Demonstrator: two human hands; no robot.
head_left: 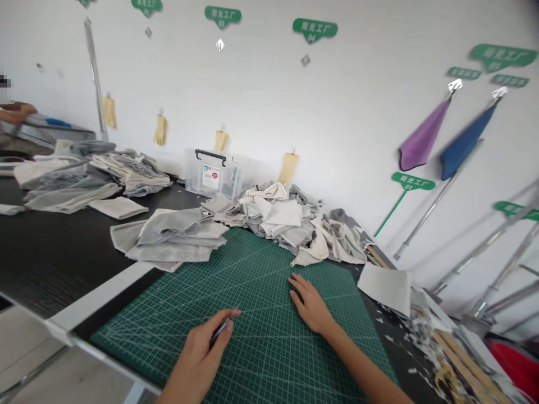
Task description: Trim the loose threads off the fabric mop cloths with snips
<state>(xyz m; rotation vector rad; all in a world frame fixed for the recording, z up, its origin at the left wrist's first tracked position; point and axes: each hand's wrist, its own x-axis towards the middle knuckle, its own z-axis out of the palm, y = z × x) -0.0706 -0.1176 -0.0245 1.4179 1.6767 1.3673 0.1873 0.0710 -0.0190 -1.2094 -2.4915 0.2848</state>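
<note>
My left hand (pixel 206 342) is closed around a small, slim dark tool (pixel 218 332) with a lighter tip. Most of the tool is hidden by the fingers, so its exact kind cannot be made out. My right hand (pixel 309 303) holds nothing; its fingers are apart over the green cutting mat (pixel 252 297), pointing toward a heap of cloths (pixel 282 216). The cloths are grey and off-white, crumpled along the mat's far edge. Left of the heap, a flatter stack of grey cloths (pixel 172 238) overlaps the mat's far left corner.
A clear plastic bin (pixel 213 174) stands behind the stack. More cloths (pixel 76 179) cover the black table (pixel 50 241) at left. On the right lie a white sheet (pixel 385 286), scraps, and wooden strips (pixel 467 365). Another person's arm (pixel 17 113) shows at far left.
</note>
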